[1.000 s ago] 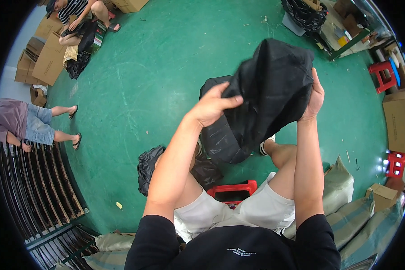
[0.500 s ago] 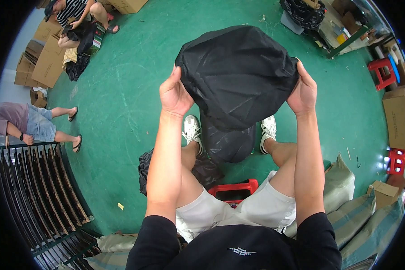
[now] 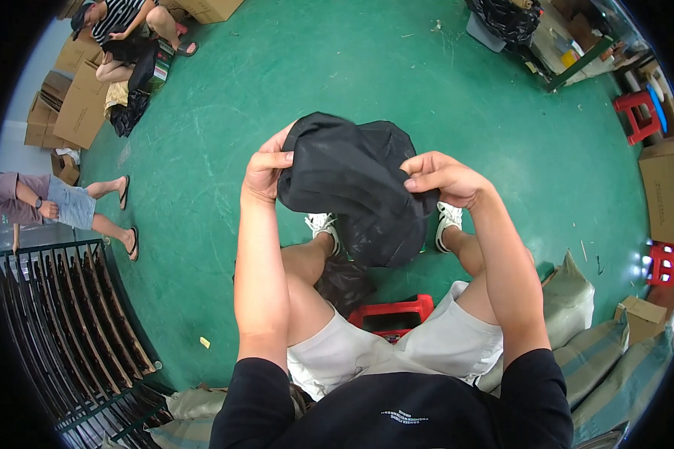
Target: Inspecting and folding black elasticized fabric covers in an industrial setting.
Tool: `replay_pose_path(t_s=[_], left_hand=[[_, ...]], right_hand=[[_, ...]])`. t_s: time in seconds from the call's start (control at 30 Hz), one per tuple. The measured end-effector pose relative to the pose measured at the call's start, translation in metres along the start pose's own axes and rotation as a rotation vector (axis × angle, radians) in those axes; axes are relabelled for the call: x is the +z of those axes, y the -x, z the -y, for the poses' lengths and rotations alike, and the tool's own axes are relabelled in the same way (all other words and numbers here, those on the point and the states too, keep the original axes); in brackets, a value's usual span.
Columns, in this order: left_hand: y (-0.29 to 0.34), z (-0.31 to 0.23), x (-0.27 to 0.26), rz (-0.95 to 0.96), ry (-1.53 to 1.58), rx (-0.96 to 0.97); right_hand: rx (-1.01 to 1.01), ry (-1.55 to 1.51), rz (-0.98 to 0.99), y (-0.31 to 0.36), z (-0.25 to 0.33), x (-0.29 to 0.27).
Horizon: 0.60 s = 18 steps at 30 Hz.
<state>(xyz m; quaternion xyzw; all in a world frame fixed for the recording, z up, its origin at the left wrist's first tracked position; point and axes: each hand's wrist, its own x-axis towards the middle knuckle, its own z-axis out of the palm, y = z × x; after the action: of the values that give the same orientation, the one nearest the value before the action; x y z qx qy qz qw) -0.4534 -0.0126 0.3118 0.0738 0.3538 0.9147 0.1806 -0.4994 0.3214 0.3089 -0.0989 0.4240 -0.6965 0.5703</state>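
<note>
Between my two hands a limp piece of black fabric (image 3: 337, 168) hangs, bunched and folded, above the floor in front of my knees. My left hand (image 3: 268, 165) grips its left edge, the thumb lying on top. At its right side my right hand (image 3: 449, 179) pinches the edge between thumb and fingers. Directly beneath, between my white shoes, lies more black material (image 3: 389, 243), partly covered by the held piece. Whether the dark part behind the held fabric belongs to it, I cannot tell.
I sit with a red plastic stool (image 3: 393, 308) between my thighs. Dark crumpled plastic (image 3: 344, 284) lies by my left leg. A slatted rack (image 3: 75, 322) stands left, near a standing person. Woven sacks (image 3: 565, 303) lie right. Another person sits by cartons (image 3: 79, 105) at far left.
The black fabric was stretched wide and farther out; now it is lower, nearer and bunched. My right hand has come inward, turning over its edge. The standing person's arm has shifted.
</note>
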Motion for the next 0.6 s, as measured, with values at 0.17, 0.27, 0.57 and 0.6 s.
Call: replay_pose_path(t_s=[0.17, 0.27, 0.57, 0.6], left_hand=[[0.017, -0.009, -0.016, 0.071, 0.089, -0.033], [0.017, 0.0, -0.024, 0.043, 0.043, 0.019], [0.001, 0.01, -0.022, -0.066, 0.432, 0.207], [-0.001, 0.009, -0.016, -0.064, 0.435, 0.207]], right_hand=[[-0.292, -0.06, -0.071, 0.003, 0.003, -0.007], [-0.371, -0.157, -0.095, 0.007, 0.007, -0.006], [-0.457, -0.334, -0.052, 0.015, 0.004, 0.007], [-0.489, -0.417, -0.122, 0.014, 0.01, 0.018]])
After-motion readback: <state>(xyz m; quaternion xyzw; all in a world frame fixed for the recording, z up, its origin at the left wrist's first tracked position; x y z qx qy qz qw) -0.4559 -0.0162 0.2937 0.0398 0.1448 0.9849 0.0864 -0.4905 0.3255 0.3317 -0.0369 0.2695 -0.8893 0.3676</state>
